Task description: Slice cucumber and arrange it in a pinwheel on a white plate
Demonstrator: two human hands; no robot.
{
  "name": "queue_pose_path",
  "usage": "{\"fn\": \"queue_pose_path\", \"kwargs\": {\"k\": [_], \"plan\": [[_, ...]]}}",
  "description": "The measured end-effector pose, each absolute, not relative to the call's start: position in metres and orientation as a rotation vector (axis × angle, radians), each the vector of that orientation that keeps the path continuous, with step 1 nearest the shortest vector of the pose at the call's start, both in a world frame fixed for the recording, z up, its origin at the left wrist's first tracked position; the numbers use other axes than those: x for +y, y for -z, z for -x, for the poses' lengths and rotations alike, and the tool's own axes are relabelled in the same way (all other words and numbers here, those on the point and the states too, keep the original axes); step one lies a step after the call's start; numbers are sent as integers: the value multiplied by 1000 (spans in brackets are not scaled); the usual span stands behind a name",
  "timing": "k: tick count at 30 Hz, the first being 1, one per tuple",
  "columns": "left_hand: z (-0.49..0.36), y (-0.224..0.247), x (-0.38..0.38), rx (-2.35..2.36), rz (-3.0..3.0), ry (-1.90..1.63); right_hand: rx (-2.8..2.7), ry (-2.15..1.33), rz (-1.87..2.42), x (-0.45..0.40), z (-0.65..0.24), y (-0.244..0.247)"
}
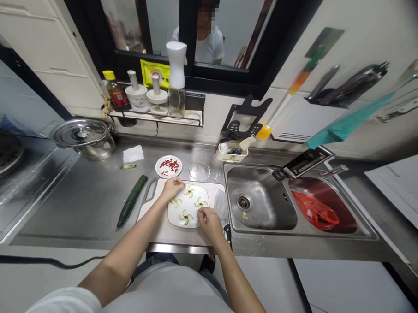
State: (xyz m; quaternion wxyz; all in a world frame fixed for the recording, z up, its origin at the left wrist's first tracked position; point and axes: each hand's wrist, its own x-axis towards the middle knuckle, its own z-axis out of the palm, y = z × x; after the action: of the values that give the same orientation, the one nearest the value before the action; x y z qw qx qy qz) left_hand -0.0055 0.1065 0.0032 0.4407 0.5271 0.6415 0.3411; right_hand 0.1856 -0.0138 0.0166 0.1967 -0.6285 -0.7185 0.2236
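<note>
A white square plate (172,215) lies on a pale cutting board (153,235). On it are several pinwheel flowers of thin cucumber slices (185,217) with red centres. My left hand (173,188) is at the plate's upper left corner, its fingers pinched together. My right hand (210,222) hovers by the plate's right edge with fingers curled in. What either hand holds, if anything, is too small to make out. Behind the board stands a small white dish (159,167) of red goji berries (169,166). A knife (221,205) rests on the board's right side, partly hidden by my right hand.
A whole cucumber (132,202) lies left of the board. Further left stands a lidded steel pot (85,137). To the right is a double sink (261,227) with a red plastic bag (315,211). A shelf (162,119) with bottles and jars hangs behind.
</note>
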Motion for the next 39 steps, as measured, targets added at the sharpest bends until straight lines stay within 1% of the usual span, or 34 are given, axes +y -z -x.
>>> {"fn": "queue_pose_path", "kwargs": {"k": [8, 13, 20, 25, 39], "plan": [[-7, -6, 67, 1187, -1238, -842, -1972, -591, 1657, -11, -181, -14], [-9, -1, 44, 991, -1122, -761, -1928, -538, 1554, -10, -177, -17], [-1, -1, 33, 910, -1111, -732, -2012, -599, 1459, -12, -172, -20], [2, -5, 28, 887, -1141, -719, -2054, -611, 1464, -14, -170, -20], [10, -15, 20, 957, -1264, -701, -2126, -617, 1482, -13, -163, -21]]}}
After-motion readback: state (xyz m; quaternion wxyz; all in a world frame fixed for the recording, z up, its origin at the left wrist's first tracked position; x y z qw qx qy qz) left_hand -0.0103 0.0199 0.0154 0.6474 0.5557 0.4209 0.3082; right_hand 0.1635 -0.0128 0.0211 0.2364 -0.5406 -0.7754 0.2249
